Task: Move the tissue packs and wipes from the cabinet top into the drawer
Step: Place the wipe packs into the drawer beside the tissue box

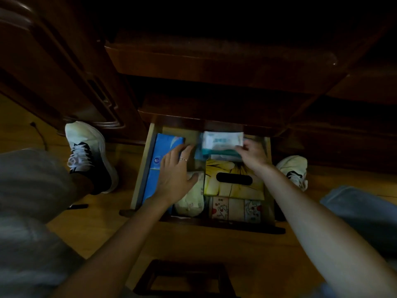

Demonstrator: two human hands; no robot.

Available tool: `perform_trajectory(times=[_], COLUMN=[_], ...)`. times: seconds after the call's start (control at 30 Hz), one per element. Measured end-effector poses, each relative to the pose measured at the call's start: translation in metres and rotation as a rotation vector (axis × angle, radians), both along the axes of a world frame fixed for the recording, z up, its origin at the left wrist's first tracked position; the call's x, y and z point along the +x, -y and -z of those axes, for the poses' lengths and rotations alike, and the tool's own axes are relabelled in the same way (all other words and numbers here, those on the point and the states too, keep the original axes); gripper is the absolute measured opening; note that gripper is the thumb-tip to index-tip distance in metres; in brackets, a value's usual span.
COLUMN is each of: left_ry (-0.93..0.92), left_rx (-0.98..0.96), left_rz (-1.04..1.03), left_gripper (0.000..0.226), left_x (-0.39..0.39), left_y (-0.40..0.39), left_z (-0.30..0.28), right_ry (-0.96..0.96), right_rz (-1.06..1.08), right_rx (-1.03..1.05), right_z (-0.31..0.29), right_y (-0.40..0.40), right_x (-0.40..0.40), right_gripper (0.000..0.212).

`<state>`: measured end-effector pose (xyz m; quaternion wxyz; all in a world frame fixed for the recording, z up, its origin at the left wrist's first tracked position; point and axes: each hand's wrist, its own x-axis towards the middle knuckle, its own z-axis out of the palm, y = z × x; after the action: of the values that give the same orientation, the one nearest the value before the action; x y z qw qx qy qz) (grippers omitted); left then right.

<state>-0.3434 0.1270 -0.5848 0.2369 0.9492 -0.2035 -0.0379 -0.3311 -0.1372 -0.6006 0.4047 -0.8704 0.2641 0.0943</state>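
The bottom drawer of the dark wooden cabinet stands pulled out below me. Inside, a long blue tissue pack lies along the left wall. My left hand rests flat on it, fingers spread, over a pale yellow soft pack. My right hand grips the right end of a white and teal wipes pack at the drawer's back. A yellow tissue box with a dark oval slot sits in the middle right. A cartoon-printed pack lies at the front right.
The cabinet top juts out above the drawer, dark. My two white shoes stand on the wooden floor on either side of the drawer. A dark wooden stool sits below my arms. A cable trails at left.
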Motion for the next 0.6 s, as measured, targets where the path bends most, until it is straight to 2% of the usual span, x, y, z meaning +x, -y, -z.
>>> perform_trajectory(times=[0.07, 0.2, 0.3, 0.4, 0.47, 0.53, 0.6], left_ry=[-0.114, -0.192, -0.21, -0.332, -0.401, -0.408, -0.432], left_rx=[-0.008, 0.024, 0.246, 0.417, 0.476, 0.504, 0.508], left_rz=[-0.031, -0.027, -0.003, 0.022, 0.05, 0.055, 0.05], left_gripper=[0.081, 0.073, 0.073, 0.076, 0.078, 0.081, 0.083], left_x=[0.0, -0.005, -0.006, -0.006, -0.008, -0.009, -0.008], left_y=[-0.007, -0.021, -0.037, -0.051, -0.053, -0.05, -0.048], left_z=[0.006, 0.018, 0.027, 0.037, 0.041, 0.042, 0.04], right_ry=[-0.087, -0.203, -0.27, -0.341, -0.306, -0.234, -0.258], right_rz=[0.064, 0.02, -0.083, -0.094, -0.184, -0.38, -0.52], right_rx=[-0.187, -0.428, -0.619, -0.686, -0.712, -0.662, -0.597], right_z=[0.013, 0.035, 0.042, 0.044, 0.044, 0.044, 0.041], right_y=[0.011, 0.007, 0.003, 0.008, 0.009, 0.008, 0.006], right_x=[0.001, 0.008, 0.016, 0.02, 0.024, 0.028, 0.03], right_gripper=[0.031, 0.033, 0.035, 0.053, 0.059, 0.054, 0.05])
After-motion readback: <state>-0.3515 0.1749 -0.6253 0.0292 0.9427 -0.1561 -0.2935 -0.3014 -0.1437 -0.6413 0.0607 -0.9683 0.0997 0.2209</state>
